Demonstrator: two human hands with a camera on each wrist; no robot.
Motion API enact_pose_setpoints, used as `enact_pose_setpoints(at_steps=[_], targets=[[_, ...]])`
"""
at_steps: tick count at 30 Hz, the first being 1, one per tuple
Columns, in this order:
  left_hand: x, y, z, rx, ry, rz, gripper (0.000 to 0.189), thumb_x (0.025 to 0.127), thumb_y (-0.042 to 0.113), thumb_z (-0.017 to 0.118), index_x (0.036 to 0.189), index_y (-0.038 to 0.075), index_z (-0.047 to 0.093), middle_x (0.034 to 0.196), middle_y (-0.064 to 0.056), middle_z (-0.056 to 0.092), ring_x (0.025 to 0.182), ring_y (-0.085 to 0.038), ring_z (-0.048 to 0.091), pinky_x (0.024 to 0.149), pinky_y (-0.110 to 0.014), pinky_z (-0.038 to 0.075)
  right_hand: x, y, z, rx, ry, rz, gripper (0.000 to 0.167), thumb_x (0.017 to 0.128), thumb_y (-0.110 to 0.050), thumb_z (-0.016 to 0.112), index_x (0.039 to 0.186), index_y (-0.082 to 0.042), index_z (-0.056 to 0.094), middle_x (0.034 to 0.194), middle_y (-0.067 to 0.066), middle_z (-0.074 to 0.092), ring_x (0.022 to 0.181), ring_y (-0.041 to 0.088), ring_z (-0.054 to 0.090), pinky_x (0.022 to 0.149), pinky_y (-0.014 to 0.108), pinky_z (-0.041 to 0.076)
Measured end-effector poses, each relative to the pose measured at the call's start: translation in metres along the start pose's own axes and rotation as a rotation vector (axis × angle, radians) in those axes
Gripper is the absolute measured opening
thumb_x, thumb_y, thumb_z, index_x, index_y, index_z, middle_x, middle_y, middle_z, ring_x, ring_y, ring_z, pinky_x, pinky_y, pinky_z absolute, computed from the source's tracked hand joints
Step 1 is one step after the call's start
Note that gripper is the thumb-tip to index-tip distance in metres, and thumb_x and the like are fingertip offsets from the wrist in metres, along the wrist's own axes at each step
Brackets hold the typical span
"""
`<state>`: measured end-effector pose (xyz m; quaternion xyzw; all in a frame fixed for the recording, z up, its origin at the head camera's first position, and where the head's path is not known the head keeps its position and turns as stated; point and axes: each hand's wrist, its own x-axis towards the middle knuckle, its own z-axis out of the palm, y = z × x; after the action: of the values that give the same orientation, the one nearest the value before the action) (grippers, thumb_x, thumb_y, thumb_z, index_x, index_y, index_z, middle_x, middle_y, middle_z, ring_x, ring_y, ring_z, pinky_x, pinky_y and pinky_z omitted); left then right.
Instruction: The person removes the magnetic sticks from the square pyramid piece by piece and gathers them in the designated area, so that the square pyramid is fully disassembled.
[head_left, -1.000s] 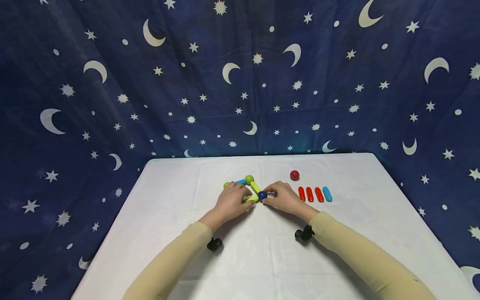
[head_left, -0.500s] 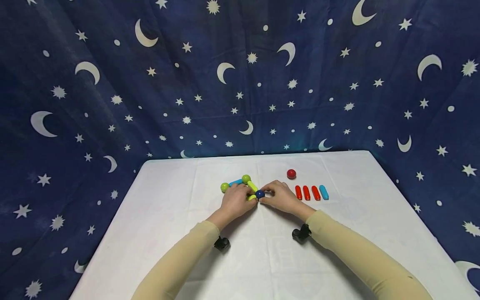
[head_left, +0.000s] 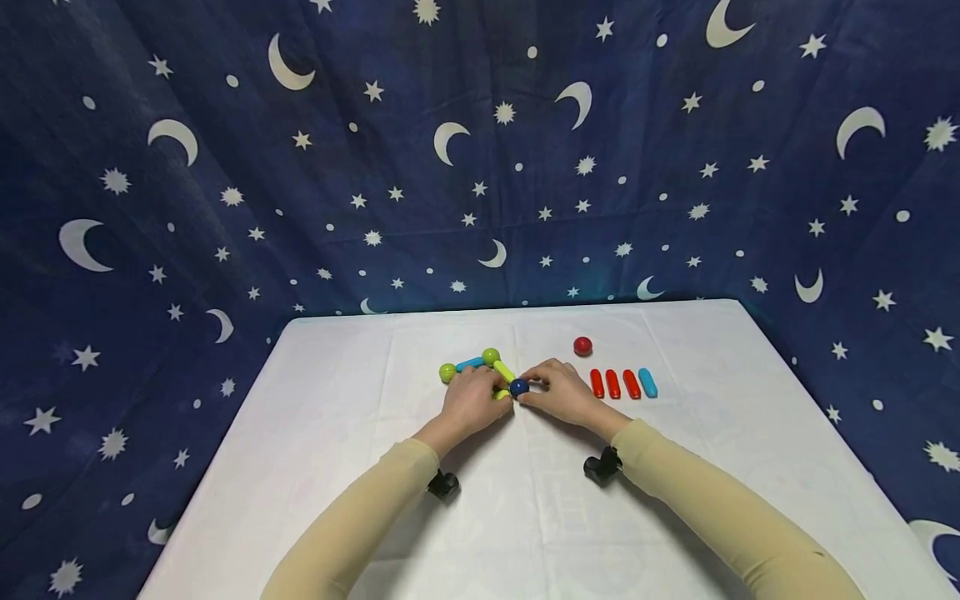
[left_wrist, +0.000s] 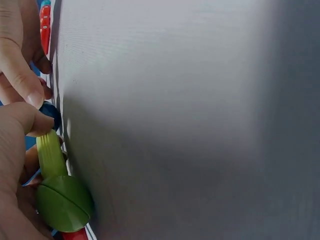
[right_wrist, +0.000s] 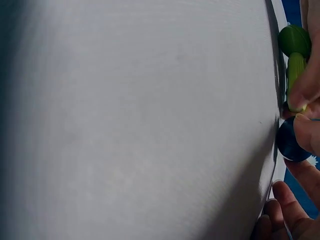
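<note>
My right hand pinches a dark blue ball between thumb and fingers. Just left of it, my left hand grips a yellow-green rod, its fingertips close to the ball. In the left wrist view that rod runs into a green ball, with a bit of red piece behind it. Another yellow-green rod leads from the blue ball up to a green ball. From there a blue rod reaches a further green ball. My left hand hides the shape's near side in the head view.
Right of my hands, several loose rods lie side by side: red ones and a blue one. A red ball sits behind them. The white-covered table ends at a dark blue curtain with moons and stars.
My left hand has slid right along the lower yellow-green rod toward the dark blue ball, uncovering the leftmost green ball. My right hand stays at the blue ball. The head view has shifted slightly.
</note>
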<state>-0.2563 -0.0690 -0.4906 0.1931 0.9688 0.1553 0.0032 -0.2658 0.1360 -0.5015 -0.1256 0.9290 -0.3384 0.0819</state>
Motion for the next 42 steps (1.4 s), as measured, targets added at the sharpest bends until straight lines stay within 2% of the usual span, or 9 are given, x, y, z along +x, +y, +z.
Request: enact_pose_setpoints(at_steps=[6,11,16,19,23,26,29,35,42], targets=[[-0.007,-0.006,0.0,0.024,0.025,0.044,0.017,0.091,0.035,0.073,0.102,0.022,0.073,0.096,0.007,0.06,0.091,-0.016,0.05,0.085,-0.037,0.042,0.002,0.002,-0.001,0.005,-0.007,-0.013,0.04,0.092,-0.037,0.077,0.127,-0.017,0.072,0.123,0.005,0.06,0.114,0.025,0.052,0.098,0.047,0.045],[-0.012,-0.012,0.0,0.011,0.027,0.085,0.016,0.091,0.036,0.076,0.096,0.023,0.068,0.09,0.009,0.058,0.088,-0.015,0.049,0.085,-0.036,0.041,0.003,0.002,-0.002,0.022,-0.006,0.0,0.04,0.093,-0.034,0.077,0.128,-0.016,0.071,0.12,0.005,0.06,0.112,0.024,0.053,0.1,0.047,0.045],[-0.01,-0.015,-0.005,0.001,0.003,0.099,0.022,0.094,0.043,0.073,0.101,0.023,0.071,0.098,0.008,0.062,0.096,-0.016,0.052,0.088,-0.036,0.044,0.003,0.002,-0.002,0.023,0.0,0.011,0.043,0.091,-0.036,0.079,0.128,-0.016,0.07,0.12,0.005,0.06,0.111,0.024,0.052,0.098,0.046,0.046],[-0.004,-0.016,-0.012,-0.007,0.008,0.102,0.025,0.096,0.041,0.07,0.11,0.021,0.074,0.107,0.004,0.065,0.103,-0.019,0.053,0.09,-0.038,0.045,0.003,0.001,-0.002,0.025,0.011,0.016,0.047,0.089,-0.039,0.08,0.129,-0.015,0.07,0.123,0.006,0.06,0.113,0.025,0.052,0.099,0.047,0.045],[0.011,-0.017,-0.025,0.026,0.009,0.136,0.029,0.098,0.034,0.069,0.124,0.024,0.072,0.125,0.001,0.063,0.119,-0.024,0.05,0.103,-0.043,0.041,0.002,-0.001,-0.002,0.025,0.041,0.031,0.047,0.088,-0.04,0.081,0.124,-0.013,0.07,0.123,0.007,0.06,0.116,0.026,0.051,0.101,0.049,0.044],[0.024,-0.018,-0.033,0.066,-0.032,0.177,0.034,0.098,0.033,0.069,0.131,0.027,0.069,0.136,0.001,0.06,0.133,-0.026,0.044,0.115,-0.047,0.03,0.002,-0.003,0.0,0.025,0.051,0.045,0.043,0.087,-0.04,0.082,0.12,-0.013,0.071,0.121,0.006,0.06,0.114,0.026,0.051,0.1,0.047,0.044],[0.035,-0.017,-0.036,0.074,-0.104,0.199,0.035,0.098,0.033,0.07,0.133,0.029,0.069,0.14,0.002,0.059,0.139,-0.026,0.04,0.119,-0.047,0.023,0.001,-0.005,0.001,0.039,0.048,0.05,0.042,0.087,-0.038,0.082,0.119,-0.013,0.071,0.118,0.006,0.06,0.111,0.026,0.05,0.098,0.046,0.045],[0.047,-0.014,-0.035,0.075,-0.222,0.167,0.03,0.099,0.03,0.07,0.128,0.026,0.073,0.134,0.001,0.064,0.132,-0.026,0.048,0.112,-0.043,0.035,0.002,-0.003,0.002,0.052,0.051,0.054,0.04,0.09,-0.035,0.08,0.122,-0.014,0.072,0.117,0.006,0.06,0.106,0.025,0.051,0.094,0.044,0.045],[0.05,-0.011,-0.031,0.118,-0.202,0.135,0.027,0.096,0.034,0.074,0.122,0.027,0.075,0.119,0.003,0.069,0.112,-0.021,0.054,0.096,-0.038,0.045,0.001,0.001,-0.003,0.061,0.073,0.05,0.038,0.092,-0.031,0.078,0.126,-0.014,0.071,0.121,0.008,0.06,0.108,0.026,0.051,0.096,0.046,0.045]])
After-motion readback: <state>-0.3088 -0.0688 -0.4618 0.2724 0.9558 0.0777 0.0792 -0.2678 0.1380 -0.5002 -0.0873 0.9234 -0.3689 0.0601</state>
